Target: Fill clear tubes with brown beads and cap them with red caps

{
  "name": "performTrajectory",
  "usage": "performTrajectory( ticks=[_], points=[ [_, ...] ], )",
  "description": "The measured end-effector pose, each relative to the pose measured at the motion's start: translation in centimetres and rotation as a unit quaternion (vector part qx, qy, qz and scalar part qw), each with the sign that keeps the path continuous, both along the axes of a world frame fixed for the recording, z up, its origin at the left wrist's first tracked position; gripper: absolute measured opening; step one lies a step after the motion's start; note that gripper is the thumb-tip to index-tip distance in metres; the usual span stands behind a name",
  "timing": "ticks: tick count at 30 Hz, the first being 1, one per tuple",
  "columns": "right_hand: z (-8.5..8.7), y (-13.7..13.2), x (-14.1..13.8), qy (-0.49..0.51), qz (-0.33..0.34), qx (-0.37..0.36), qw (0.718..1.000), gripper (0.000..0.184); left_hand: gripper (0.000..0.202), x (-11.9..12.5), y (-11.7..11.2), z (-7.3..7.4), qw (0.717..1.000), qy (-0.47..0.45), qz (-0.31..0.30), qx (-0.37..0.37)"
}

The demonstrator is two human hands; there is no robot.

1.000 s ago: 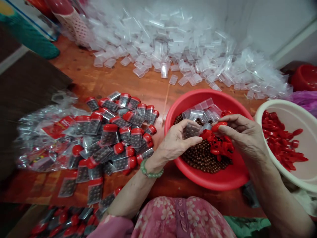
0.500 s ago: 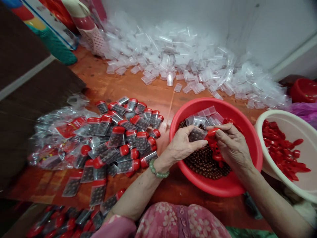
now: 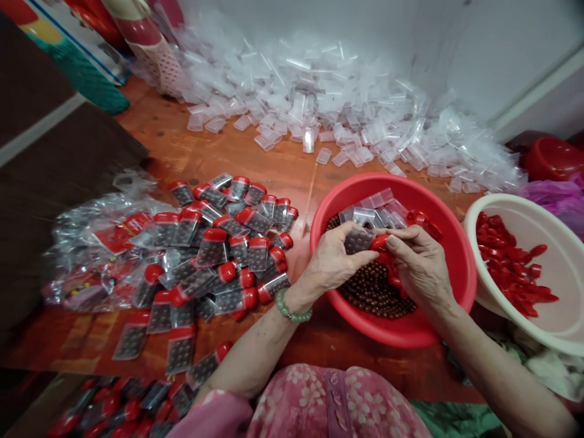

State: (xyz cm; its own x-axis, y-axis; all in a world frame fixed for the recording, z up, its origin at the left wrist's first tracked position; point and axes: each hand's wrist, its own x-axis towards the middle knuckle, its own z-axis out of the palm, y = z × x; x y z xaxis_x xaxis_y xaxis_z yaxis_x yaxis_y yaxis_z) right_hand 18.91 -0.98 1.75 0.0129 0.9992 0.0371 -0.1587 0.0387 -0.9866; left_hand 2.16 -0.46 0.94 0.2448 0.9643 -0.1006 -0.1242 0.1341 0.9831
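Observation:
Over a red basin (image 3: 465,286), my left hand (image 3: 331,261) grips a small clear plastic box (image 3: 358,241) filled with dark round balls. My right hand (image 3: 420,261) pinches a red cap (image 3: 379,243) against the box's open end; whether it is fully seated I cannot tell. Below both hands, loose brown balls (image 3: 378,289) cover part of the basin's bottom. Several empty clear boxes (image 3: 378,199) and more red caps (image 3: 422,222) lie at the basin's far side. A green bead bracelet circles my left wrist.
Filled, red-capped boxes (image 3: 212,248) are heaped on the floor to the left, beside a crinkled clear bag (image 3: 73,243). Empty clear boxes (image 3: 319,103) are piled along the wall. To the right, a cream basin (image 3: 566,243) holds red caps (image 3: 511,261).
The whole view has shifted slightly, so things sit a little further left and up. My hands still hold the box and the cap together, now closer to each other.

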Motion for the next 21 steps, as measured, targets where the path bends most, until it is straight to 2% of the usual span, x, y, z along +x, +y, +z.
performTrajectory(
  ticks=[5, 8, 14, 19, 21],
  points=[
    [0.1, -0.6, 0.3, -0.094, 0.003, 0.024, 0.995, 0.009, 0.022, -0.2, 0.1, 0.4, 0.998, -0.061, 0.031, -0.018],
    [0.5, -0.9, 0.5, -0.177, -0.005, 0.071, 0.982, 0.005, 0.021, -0.3, 0.1, 0.7, 0.997, -0.068, 0.038, -0.014],
    [0.4, -1.1, 1.1, -0.326, 0.032, 0.208, 0.922, 0.020, 0.021, -0.4, 0.0, 0.9, 0.998, -0.048, 0.049, -0.009],
    [0.2, -1.0, 1.1, -0.415, 0.027, 0.344, 0.842, 0.023, 0.020, -0.5, 0.1, 0.6, 0.997, -0.068, 0.028, -0.011],
    [0.3, -1.0, 1.2, -0.417, 0.030, 0.339, 0.843, 0.019, 0.020, -0.4, 0.2, 0.4, 0.998, -0.063, 0.013, -0.011]
  ],
)
